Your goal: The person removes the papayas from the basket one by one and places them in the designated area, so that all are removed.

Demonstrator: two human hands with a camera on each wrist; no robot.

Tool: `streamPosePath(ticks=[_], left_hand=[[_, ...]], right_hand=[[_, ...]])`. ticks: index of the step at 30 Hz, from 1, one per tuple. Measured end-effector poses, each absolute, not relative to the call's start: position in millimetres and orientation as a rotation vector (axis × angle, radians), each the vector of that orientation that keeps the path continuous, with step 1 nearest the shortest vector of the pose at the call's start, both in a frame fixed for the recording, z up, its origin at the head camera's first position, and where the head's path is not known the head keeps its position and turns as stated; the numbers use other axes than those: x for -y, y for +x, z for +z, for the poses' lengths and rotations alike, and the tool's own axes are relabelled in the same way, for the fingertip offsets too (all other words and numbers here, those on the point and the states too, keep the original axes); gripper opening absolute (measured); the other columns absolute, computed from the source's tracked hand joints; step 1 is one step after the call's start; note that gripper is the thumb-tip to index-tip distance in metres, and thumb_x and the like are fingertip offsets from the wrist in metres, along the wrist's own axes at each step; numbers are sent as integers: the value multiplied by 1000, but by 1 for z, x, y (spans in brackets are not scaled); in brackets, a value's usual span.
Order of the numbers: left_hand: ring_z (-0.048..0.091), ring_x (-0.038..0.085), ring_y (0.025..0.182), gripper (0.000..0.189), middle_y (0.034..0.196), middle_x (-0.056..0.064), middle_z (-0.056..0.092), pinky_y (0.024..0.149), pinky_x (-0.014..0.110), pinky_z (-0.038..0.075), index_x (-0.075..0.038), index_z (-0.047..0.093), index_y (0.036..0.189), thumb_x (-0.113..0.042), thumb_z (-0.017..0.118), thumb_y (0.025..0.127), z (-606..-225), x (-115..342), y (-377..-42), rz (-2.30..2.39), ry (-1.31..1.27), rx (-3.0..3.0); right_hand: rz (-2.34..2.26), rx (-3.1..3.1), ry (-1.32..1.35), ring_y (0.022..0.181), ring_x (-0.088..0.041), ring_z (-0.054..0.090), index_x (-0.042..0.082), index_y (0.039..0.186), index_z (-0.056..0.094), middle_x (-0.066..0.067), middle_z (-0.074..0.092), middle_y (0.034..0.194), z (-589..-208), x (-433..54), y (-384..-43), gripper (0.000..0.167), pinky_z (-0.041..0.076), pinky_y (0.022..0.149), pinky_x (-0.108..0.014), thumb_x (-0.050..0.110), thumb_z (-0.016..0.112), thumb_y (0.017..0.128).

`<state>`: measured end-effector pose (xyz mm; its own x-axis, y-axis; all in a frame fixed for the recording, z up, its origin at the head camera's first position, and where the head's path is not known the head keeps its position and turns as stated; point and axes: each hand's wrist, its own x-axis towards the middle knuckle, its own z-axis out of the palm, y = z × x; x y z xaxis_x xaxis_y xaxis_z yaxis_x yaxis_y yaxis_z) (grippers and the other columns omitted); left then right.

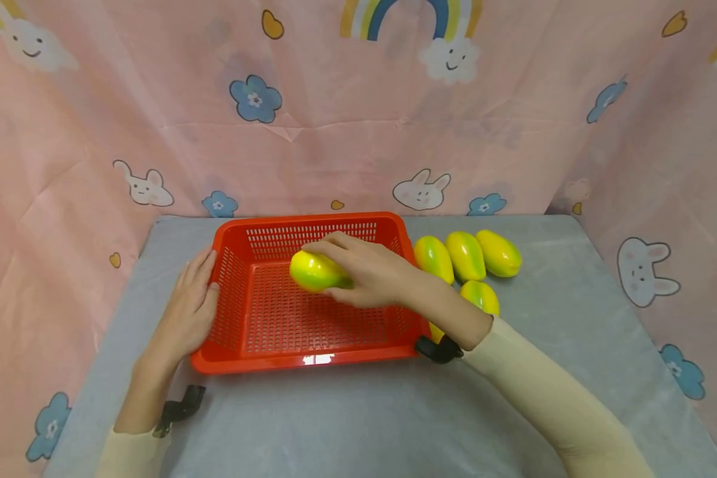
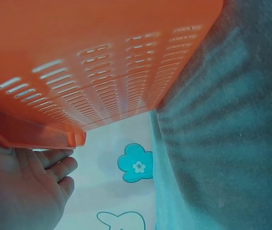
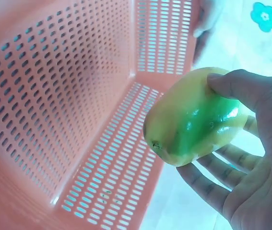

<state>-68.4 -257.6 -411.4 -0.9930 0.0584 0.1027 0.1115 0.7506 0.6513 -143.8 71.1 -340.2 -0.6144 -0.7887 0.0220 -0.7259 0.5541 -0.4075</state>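
Note:
My right hand [image 1: 364,269] grips a shiny yellow-green mango [image 1: 318,271] above the inside of a red plastic basket [image 1: 311,365]. In the right wrist view, the thumb lies over one side of the mango [image 3: 193,120] and the fingers curl round the other. My left hand [image 1: 190,302] rests against the basket's left rim, its fingers fairly straight along the outside. From the left wrist view, those fingers [image 2: 61,167] touch the rim's edge beside the slotted wall [image 2: 102,86].
Several more mangoes [image 1: 466,257] lie on the grey cloth-covered table [image 1: 334,418] to the right of the basket, one partly hidden by the right forearm. A pink patterned curtain [image 1: 334,153] hangs behind and at both sides.

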Motion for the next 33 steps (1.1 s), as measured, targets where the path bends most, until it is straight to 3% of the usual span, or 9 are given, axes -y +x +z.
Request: streamPosePath(ticks=[17, 26, 33], left_hand=[[16, 52, 161, 61, 175, 24, 20, 127, 77, 16, 1, 22, 167, -15, 37, 110, -413, 258, -70, -1103, -156, 2859], [15, 50, 162, 60, 176, 23, 20, 132, 70, 9, 1, 23, 167, -15, 38, 110, -413, 258, -69, -1097, -167, 2841], [15, 50, 162, 60, 176, 22, 21, 132, 71, 10, 0, 23, 167, -15, 38, 110, -413, 258, -69, -1096, -149, 2850]], right_hand=[[-811, -2729, -1130, 123, -19, 62, 27, 160, 42, -2, 54, 149, -345, -109, -125, 75, 62, 99, -39, 32, 79, 94], [-943, -2752, -1047, 129, -19, 60, 26, 159, 42, 0, 52, 153, -351, -125, -119, 75, 59, 107, -44, 32, 78, 94], [-1037, -2781, -982, 129, -19, 58, 26, 158, 44, 2, 54, 154, -356, -141, -113, 74, 59, 106, -48, 32, 80, 94]])
